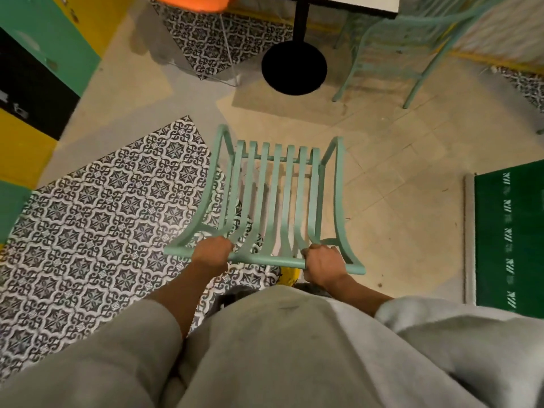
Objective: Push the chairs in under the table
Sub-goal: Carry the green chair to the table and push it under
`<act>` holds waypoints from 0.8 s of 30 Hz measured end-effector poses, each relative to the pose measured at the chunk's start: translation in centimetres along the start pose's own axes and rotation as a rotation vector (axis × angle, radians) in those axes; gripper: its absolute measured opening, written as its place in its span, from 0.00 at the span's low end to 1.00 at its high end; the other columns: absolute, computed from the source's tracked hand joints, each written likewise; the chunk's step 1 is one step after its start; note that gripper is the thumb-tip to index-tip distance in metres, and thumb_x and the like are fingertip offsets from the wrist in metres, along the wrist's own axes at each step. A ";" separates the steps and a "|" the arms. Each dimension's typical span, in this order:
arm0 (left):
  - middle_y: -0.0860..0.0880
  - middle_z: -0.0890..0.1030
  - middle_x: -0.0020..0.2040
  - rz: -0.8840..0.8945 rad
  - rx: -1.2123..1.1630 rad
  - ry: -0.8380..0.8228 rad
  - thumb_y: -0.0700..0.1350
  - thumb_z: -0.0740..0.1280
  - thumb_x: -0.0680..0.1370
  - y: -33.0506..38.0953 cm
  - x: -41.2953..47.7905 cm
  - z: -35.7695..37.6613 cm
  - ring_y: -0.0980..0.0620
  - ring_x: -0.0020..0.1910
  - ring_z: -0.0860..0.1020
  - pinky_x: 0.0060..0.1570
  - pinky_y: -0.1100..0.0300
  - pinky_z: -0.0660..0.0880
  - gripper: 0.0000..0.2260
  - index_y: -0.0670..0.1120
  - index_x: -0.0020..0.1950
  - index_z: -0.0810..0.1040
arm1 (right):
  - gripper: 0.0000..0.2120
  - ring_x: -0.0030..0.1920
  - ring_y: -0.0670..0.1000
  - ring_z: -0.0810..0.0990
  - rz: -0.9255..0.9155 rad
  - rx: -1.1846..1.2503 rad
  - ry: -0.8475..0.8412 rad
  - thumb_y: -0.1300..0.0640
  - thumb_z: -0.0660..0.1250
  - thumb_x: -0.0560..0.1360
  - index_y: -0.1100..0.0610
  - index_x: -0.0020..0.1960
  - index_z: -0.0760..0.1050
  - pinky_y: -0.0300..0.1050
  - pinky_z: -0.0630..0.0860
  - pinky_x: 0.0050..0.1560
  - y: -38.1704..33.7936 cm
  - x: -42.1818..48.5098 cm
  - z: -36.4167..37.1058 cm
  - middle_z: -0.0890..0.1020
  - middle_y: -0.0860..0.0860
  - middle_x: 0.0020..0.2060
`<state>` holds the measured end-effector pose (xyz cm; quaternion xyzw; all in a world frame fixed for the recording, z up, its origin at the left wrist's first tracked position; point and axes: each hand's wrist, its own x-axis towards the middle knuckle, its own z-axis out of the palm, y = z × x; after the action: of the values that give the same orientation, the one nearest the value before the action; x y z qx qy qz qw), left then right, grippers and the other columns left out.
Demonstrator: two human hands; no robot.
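Left hand (212,251): closed over the top rail of the slatted chair (276,198), toward the rail's left end, knuckles up.
Right hand (323,264): closed on the same rail, toward its right end.
Slatted chair: mint-green metal, seen from above at the middle of the view, its back rail nearest the person and its seat pointing to 12 o'clock; it stands partly on the patterned tiles (88,219) and partly on plain beige floor.
Worktop (353,2): white with a dark edge, at 12 o'clock, on a black post with a round black base (294,69); well apart from the held chair.
Second green chair (394,51): at 1 o'clock, just beside the base, its upper part blurred.
Orange seat (191,2): at 11 o'clock, by the worktop's left side.
Green mat (509,237): at 3 o'clock on the floor.
Sleeves: grey, pushed up both forearms.
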<state>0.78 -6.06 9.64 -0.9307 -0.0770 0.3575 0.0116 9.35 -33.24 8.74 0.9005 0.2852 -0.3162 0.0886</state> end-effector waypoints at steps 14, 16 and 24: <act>0.49 0.81 0.67 -0.086 -0.079 -0.067 0.46 0.68 0.80 -1.0 5.3 -4.4 0.45 0.68 0.79 0.68 0.47 0.75 0.19 0.55 0.71 0.77 | 0.16 0.55 0.57 0.83 -0.001 0.038 -0.055 0.52 0.68 0.76 0.49 0.63 0.80 0.56 0.78 0.62 2.2 5.8 -6.0 0.81 0.51 0.56; 0.48 0.80 0.68 -0.065 -0.071 -0.100 0.47 0.68 0.80 -1.4 6.1 -4.7 0.44 0.69 0.79 0.68 0.48 0.75 0.20 0.54 0.73 0.76 | 0.17 0.55 0.57 0.83 -0.004 0.043 -0.050 0.52 0.69 0.76 0.48 0.64 0.80 0.55 0.77 0.62 2.3 6.2 -6.3 0.81 0.50 0.56; 0.45 0.81 0.65 0.074 -0.082 -0.138 0.54 0.72 0.77 -4.4 10.6 -7.3 0.42 0.66 0.80 0.63 0.47 0.77 0.21 0.48 0.67 0.76 | 0.17 0.54 0.55 0.83 0.100 0.074 -0.056 0.55 0.67 0.77 0.46 0.65 0.79 0.53 0.79 0.61 1.7 9.6 -9.5 0.82 0.50 0.56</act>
<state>12.86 0.12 8.34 -0.9057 -0.0577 0.4175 -0.0453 21.38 -27.06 10.20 0.9071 0.2256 -0.3467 0.0787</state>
